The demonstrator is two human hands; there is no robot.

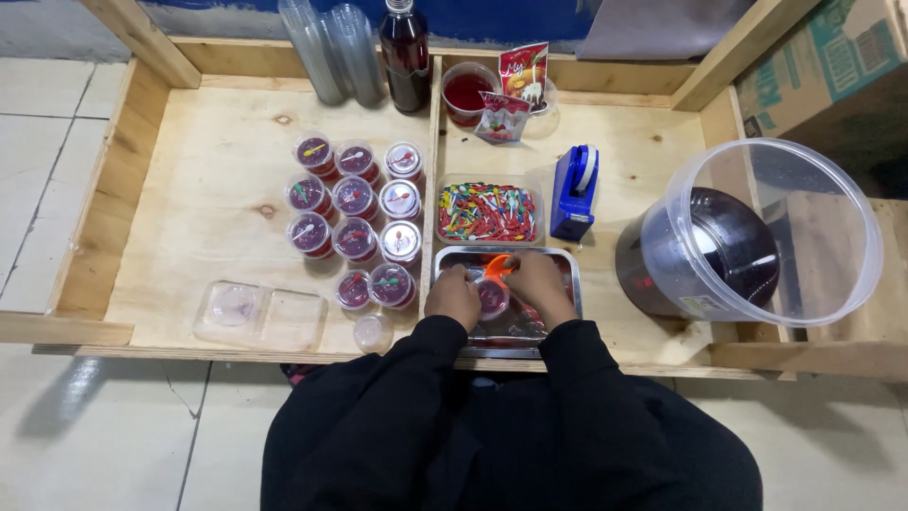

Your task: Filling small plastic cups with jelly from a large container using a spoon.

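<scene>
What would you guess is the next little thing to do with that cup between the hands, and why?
Probably set the small cup down with the finished cups on the left. Both hands, left hand and right hand, hold it over the metal tray, something orange at its top. The lidded cups stand in rows, and the last row has room beside its two cups.

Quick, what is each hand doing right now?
Left hand: closed on the small cup over the metal tray.
Right hand: touching the same cup; grip cannot be told.
</scene>
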